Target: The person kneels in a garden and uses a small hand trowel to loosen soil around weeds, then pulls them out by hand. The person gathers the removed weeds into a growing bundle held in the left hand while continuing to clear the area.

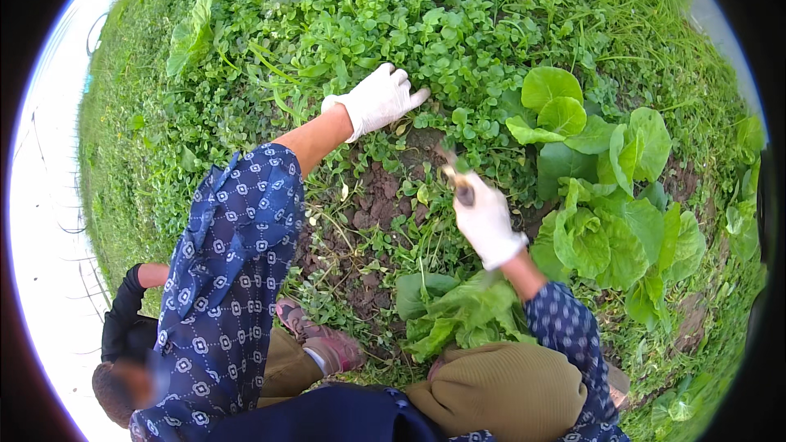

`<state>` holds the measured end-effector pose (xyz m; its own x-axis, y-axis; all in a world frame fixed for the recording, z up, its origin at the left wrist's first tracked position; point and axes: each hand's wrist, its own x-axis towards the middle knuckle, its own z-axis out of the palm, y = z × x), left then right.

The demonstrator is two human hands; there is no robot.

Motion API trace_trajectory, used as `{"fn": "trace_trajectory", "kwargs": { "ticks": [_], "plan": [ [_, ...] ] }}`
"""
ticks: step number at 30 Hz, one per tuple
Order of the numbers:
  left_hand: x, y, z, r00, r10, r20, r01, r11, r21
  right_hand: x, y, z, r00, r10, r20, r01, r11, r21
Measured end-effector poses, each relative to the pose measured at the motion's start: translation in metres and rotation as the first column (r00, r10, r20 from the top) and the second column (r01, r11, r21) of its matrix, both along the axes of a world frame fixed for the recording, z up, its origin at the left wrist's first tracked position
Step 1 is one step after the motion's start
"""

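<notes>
My left hand (382, 101), in a white glove, reaches into low leafy weeds (424, 37) beside bare soil. Its fingers are bent and the thumb points right; whether they pinch any stems is hidden. My right hand (485, 221), also gloved in white, is closed around the wooden handle (462, 189) of a small hand tool. The tool's metal end (445, 153) is blurred and points up-left toward the weeds' edge, so its exact kind cannot be told. Between my hands and my feet lies crumbly brown soil (377, 196), with uprooted, wilting weeds (331, 239) scattered over it.
Large leafy green vegetable plants (614, 233) grow to the right of my right hand. Another leafy plant (466, 313) stands close before my knee (503, 380). My shoe (325, 341) rests on the soil. At the lower left is another person in a black sleeve (126, 313).
</notes>
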<state>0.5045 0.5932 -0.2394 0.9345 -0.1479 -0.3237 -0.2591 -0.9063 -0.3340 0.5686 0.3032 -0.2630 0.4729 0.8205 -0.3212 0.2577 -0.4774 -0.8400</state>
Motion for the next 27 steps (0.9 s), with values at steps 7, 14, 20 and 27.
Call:
{"fn": "trace_trajectory", "kwargs": {
  "ticks": [7,14,20,27],
  "plan": [
    [0.002,-0.015,0.005,0.989,0.133,-0.068,-0.114,0.965,0.236,0.003,0.027,0.018,0.995,0.056,0.078,-0.061,0.996,0.062],
    [0.005,-0.023,0.007,0.987,0.158,-0.041,-0.149,0.974,0.171,0.014,0.027,-0.004,0.992,0.066,0.108,-0.069,0.997,0.024],
    [-0.01,-0.016,-0.007,0.977,0.19,0.093,-0.199,0.975,0.097,0.011,0.023,0.012,0.981,0.122,0.154,-0.119,0.993,-0.026],
    [0.003,-0.021,0.009,0.995,-0.099,-0.019,0.099,0.915,0.392,0.01,0.022,-0.002,0.993,0.023,0.118,-0.034,0.995,0.091]
  ]
}}
